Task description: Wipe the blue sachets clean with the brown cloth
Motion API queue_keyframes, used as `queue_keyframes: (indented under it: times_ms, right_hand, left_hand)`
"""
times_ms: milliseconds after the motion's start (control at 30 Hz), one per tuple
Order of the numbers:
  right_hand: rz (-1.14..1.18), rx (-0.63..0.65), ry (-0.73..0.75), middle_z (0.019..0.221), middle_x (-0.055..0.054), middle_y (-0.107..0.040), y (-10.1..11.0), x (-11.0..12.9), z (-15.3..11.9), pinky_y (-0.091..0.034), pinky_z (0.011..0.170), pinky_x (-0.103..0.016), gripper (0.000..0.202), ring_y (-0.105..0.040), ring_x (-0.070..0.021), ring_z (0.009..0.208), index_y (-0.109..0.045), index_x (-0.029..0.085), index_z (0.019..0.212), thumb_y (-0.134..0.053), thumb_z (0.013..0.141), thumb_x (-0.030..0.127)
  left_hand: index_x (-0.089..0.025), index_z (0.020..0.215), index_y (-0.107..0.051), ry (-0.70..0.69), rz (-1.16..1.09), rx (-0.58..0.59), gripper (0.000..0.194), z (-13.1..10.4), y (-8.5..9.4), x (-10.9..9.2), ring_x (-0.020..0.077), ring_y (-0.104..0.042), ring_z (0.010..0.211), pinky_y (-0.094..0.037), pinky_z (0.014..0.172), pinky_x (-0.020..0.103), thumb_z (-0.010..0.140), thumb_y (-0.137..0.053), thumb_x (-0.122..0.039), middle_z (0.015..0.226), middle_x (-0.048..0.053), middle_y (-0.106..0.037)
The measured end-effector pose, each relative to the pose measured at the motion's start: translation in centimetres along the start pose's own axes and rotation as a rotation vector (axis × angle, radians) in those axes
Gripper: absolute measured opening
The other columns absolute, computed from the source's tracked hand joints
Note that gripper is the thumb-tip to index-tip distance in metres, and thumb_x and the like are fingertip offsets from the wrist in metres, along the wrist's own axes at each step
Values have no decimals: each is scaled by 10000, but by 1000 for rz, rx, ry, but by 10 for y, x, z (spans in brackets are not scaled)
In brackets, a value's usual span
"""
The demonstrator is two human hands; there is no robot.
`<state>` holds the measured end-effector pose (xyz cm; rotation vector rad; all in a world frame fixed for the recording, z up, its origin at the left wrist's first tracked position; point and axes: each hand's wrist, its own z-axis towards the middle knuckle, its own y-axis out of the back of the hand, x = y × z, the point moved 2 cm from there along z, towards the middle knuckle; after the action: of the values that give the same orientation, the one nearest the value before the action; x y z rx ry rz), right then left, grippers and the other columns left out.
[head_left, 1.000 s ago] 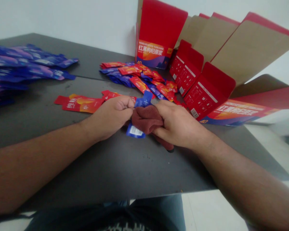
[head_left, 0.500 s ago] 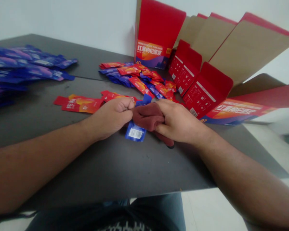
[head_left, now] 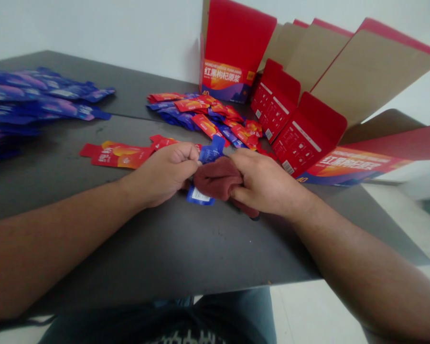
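Observation:
My right hand (head_left: 263,180) is closed on a bunched brown cloth (head_left: 218,177), which lies over the middle of a blue sachet (head_left: 211,151). The sachet's top sticks out above the cloth, and its lower end with a white label shows below. My left hand (head_left: 170,172) pinches the sachet's left edge, its fingers curled. Just behind my left hand, red sachets (head_left: 123,155) lie on the dark table (head_left: 200,253).
A mixed pile of red and blue sachets (head_left: 208,125) lies behind my hands. Blue-purple sachets (head_left: 50,98) are heaped at the left. Open red boxes (head_left: 304,138) stand at the right, another box (head_left: 224,79) at the back.
The cloth has shifted slightly down and left over the sachet with my right hand. More of the sachet's top now shows, and less of its white label.

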<state>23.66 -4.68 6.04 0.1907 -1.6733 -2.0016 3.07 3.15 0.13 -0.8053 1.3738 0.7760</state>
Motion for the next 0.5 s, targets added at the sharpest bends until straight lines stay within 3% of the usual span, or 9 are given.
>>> queue_keyframes:
  times_ms: [200, 400, 500]
  right_hand:
    - [-33, -162, -147, 1093, -96, -750, 1, -7, 3, -526, 889, -389, 280, -675, -278, 1010, -712, 198, 1137, -704, 857, 215]
    - [40, 110, 130, 1071, -80, -700, -6, 10, -2, -519, 878, -364, 180, -668, -257, 1017, -663, 202, 1042, -690, 866, 177]
    - [-4, 61, 63, 1082, -82, -697, -1, 7, -2, -514, 865, -366, 185, -664, -262, 1017, -654, 207, 1047, -695, 869, 179]
  left_hand:
    - [-228, 799, -521, 79, -56, -1, 216, -2, -6, -6, 108, -548, 522, -452, 509, 244, 856, -727, -200, 651, -37, -533]
    - [-207, 778, -545, 37, -113, -86, 180, -1, -4, -6, 102, -575, 612, -487, 563, 225, 832, -704, -142, 709, -23, -565]
    - [-214, 796, -540, 57, -113, -68, 184, -1, -5, -6, 115, -589, 611, -496, 554, 234, 835, -710, -154, 712, -23, -567]
